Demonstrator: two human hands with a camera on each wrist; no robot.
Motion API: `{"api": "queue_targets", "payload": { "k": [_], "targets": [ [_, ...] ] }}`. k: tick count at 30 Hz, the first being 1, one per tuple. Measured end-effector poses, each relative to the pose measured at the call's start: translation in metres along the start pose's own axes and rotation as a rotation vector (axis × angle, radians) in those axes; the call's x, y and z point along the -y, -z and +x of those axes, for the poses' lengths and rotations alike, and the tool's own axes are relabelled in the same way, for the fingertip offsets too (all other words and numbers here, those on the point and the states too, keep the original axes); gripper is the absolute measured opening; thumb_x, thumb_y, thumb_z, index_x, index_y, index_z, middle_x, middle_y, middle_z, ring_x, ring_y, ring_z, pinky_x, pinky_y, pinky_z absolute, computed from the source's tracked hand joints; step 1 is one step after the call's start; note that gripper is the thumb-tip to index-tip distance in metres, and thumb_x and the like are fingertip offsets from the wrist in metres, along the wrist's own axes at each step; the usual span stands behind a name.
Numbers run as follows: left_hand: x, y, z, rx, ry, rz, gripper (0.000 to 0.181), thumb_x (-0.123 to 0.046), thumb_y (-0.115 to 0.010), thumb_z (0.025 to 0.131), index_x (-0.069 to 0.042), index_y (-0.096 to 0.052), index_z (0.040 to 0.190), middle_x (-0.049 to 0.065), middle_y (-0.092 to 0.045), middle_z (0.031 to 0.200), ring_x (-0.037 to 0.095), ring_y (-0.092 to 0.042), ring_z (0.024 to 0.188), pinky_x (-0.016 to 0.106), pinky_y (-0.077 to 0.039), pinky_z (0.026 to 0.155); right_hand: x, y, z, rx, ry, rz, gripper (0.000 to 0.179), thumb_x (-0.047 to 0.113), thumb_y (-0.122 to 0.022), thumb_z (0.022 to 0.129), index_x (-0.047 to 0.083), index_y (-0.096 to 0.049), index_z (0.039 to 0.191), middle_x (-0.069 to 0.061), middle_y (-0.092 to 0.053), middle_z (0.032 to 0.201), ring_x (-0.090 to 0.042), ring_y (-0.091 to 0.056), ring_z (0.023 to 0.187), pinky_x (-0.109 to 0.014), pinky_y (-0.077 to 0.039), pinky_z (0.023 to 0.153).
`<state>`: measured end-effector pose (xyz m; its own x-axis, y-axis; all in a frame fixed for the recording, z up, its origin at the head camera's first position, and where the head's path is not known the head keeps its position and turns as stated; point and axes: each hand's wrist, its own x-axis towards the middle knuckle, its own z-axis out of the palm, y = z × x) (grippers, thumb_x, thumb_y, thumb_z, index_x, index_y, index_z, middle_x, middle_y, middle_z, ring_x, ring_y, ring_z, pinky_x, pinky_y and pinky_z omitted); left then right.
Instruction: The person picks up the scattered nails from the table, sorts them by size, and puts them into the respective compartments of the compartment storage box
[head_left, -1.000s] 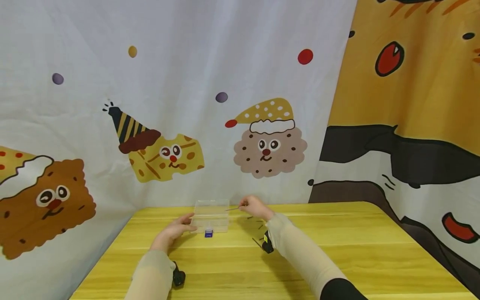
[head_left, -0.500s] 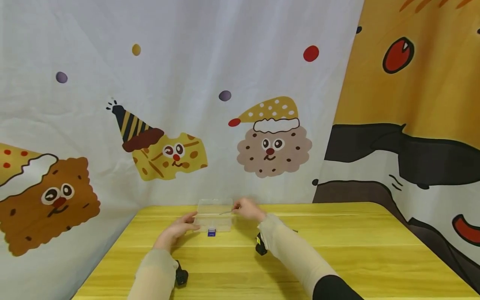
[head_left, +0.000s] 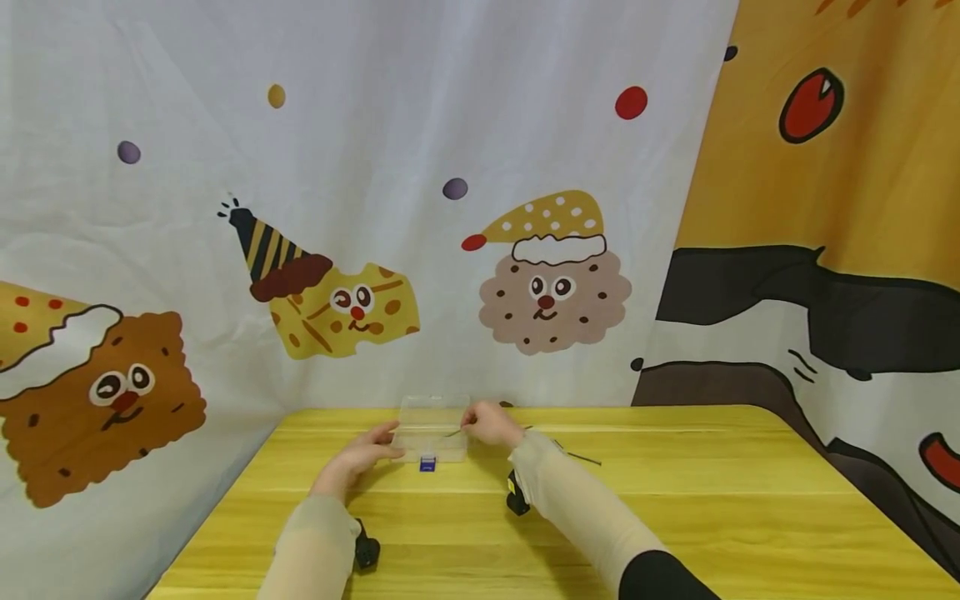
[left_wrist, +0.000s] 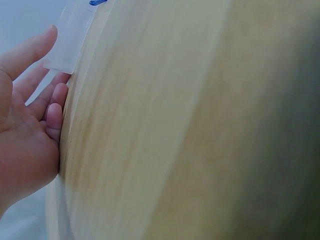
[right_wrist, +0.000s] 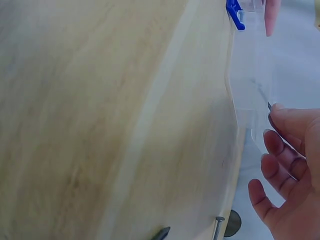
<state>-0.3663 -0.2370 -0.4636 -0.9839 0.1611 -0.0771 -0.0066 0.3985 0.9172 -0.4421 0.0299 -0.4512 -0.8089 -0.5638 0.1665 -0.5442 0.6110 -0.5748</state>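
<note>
A clear plastic box with a blue latch stands at the table's back edge, its clear lid raised behind it. My left hand rests against the box's left end, fingers relaxed and thumb stretched out; the left wrist view shows the fingertips right at its edge. My right hand is at the box's right end. Between thumb and index finger it pinches a thin dark nail, which points left over the box. Most of that nail is hidden by the fingers in the right wrist view.
Loose nails lie on the wooden table right of the box, partly behind the right sleeve. Among them the right wrist view shows a flat-headed nail and a pointed tip. A printed curtain hangs behind the table.
My right hand has carried the nail left and lower, from the box's right edge to over the box. My left hand stays at the box. The head view has shifted slightly.
</note>
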Motion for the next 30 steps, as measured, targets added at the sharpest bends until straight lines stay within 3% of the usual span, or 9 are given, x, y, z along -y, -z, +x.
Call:
{"api": "queue_targets", "payload": {
  "k": [5, 13, 17, 21, 24, 26, 30],
  "targets": [
    [0.001, 0.0, 0.001, 0.02, -0.018, 0.021, 0.077, -0.024, -0.07, 0.089, -0.004, -0.03, 0.152, 0.033, -0.031, 0.147, 0.048, -0.029, 0.134, 0.06, -0.027, 0.107, -0.001, -0.002, -0.001, 0.003, -0.019, -0.01, 0.009, 0.008, -0.065, 0.092, 0.005, -0.073, 0.09, 0.0, -0.066, 0.086, -0.011, -0.055, 0.073, -0.028, -0.048, 0.067],
    [0.005, -0.002, 0.005, -0.005, 0.014, -0.021, 0.071, -0.012, -0.068, 0.09, -0.001, -0.032, 0.15, 0.032, -0.031, 0.148, 0.048, -0.029, 0.135, 0.061, -0.025, 0.107, -0.001, 0.003, -0.004, -0.011, 0.01, 0.013, 0.014, 0.007, -0.063, 0.093, 0.002, -0.075, 0.099, -0.004, -0.07, 0.095, -0.014, -0.061, 0.083, -0.029, -0.051, 0.072],
    [0.006, -0.002, 0.005, -0.008, 0.014, -0.02, 0.071, -0.011, -0.068, 0.09, -0.002, -0.032, 0.15, 0.032, -0.03, 0.148, 0.048, -0.028, 0.135, 0.061, -0.025, 0.107, 0.0, 0.016, -0.011, -0.034, 0.041, 0.008, 0.016, 0.005, -0.061, 0.094, -0.001, -0.074, 0.101, -0.009, -0.071, 0.098, -0.02, -0.064, 0.087, -0.031, -0.052, 0.074],
    [0.007, -0.001, 0.005, -0.005, 0.009, -0.019, 0.072, -0.011, -0.068, 0.09, -0.001, -0.031, 0.151, 0.033, -0.029, 0.148, 0.048, -0.027, 0.136, 0.062, -0.023, 0.108, -0.005, 0.031, -0.02, -0.04, 0.031, 0.078, 0.019, 0.003, -0.059, 0.095, -0.007, -0.071, 0.105, -0.014, -0.07, 0.102, -0.025, -0.064, 0.08, -0.031, -0.052, 0.066],
    [0.008, 0.0, 0.006, 0.0, 0.005, -0.011, 0.073, -0.013, -0.069, 0.089, -0.001, -0.031, 0.151, 0.033, -0.029, 0.148, 0.049, -0.027, 0.135, 0.061, -0.024, 0.107, -0.012, 0.042, -0.027, -0.057, 0.014, 0.122, 0.019, 0.003, -0.059, 0.095, -0.007, -0.07, 0.108, -0.015, -0.069, 0.103, -0.027, -0.065, 0.084, -0.032, -0.053, 0.069],
    [0.008, 0.001, 0.007, 0.0, 0.005, -0.012, 0.074, -0.014, -0.07, 0.088, -0.002, -0.031, 0.151, 0.033, -0.03, 0.148, 0.048, -0.028, 0.135, 0.061, -0.025, 0.107, -0.017, 0.049, -0.032, -0.078, 0.003, 0.116, 0.018, 0.003, -0.06, 0.095, -0.005, -0.071, 0.107, -0.013, -0.07, 0.102, -0.024, -0.065, 0.09, -0.033, -0.053, 0.075],
    [0.009, 0.001, 0.009, 0.003, 0.003, -0.014, 0.075, -0.016, -0.071, 0.088, -0.002, -0.032, 0.151, 0.032, -0.031, 0.147, 0.048, -0.029, 0.135, 0.06, -0.025, 0.108, -0.027, 0.061, -0.043, -0.104, -0.016, 0.106, 0.018, 0.005, -0.061, 0.094, -0.002, -0.071, 0.107, -0.011, -0.069, 0.102, -0.023, -0.064, 0.09, -0.037, -0.053, 0.076]
  ]
}}
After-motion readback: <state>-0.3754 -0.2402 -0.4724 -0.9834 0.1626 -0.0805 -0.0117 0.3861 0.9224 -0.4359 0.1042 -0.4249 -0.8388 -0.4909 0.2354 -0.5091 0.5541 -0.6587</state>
